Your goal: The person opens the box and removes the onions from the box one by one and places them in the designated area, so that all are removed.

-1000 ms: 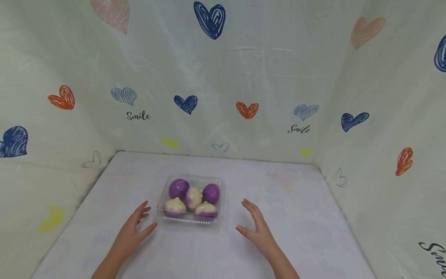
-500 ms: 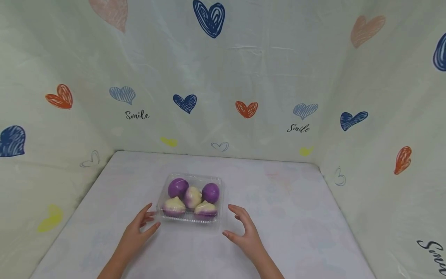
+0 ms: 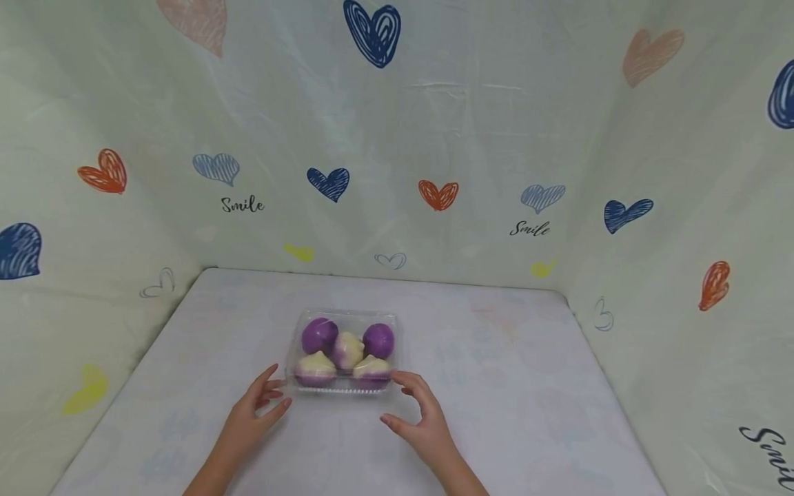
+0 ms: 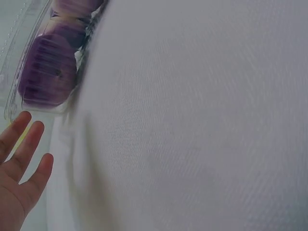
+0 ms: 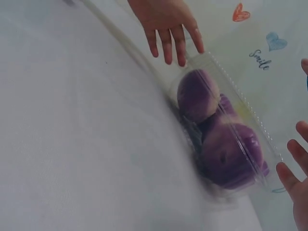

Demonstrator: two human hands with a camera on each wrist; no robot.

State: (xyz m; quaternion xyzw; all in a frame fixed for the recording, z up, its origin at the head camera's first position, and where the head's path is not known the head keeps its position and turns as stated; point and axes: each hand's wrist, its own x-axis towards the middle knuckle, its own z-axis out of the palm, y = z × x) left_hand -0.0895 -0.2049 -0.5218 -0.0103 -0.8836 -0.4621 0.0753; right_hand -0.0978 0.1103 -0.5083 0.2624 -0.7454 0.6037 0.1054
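Observation:
A clear plastic clamshell box point(image 3: 343, 391) lies closed on the table. Inside are several rounded purple-and-cream pieces with pointed tips, such as a peach-shaped one point(image 3: 316, 369) at its front left. My left hand point(image 3: 248, 417) is at the box's left front corner, fingers spread and fingertips close to its side. At the opposite corner my right hand point(image 3: 423, 421) has its index fingertip right at the box's edge, thumb held apart below. The right wrist view has the left hand point(image 5: 166, 19) and right hand point(image 5: 301, 178) at either end of the box point(image 5: 245, 106).
A white cloth with faint prints covers the table point(image 3: 515, 386). Behind and on both sides hangs a pale curtain point(image 3: 477, 131) printed with hearts and the word Smile. The table's back edge meets it just beyond the box.
My right hand has moved left to the box, and my left hand has edged right toward it. The box has shifted slightly right and its front edge lies more level.

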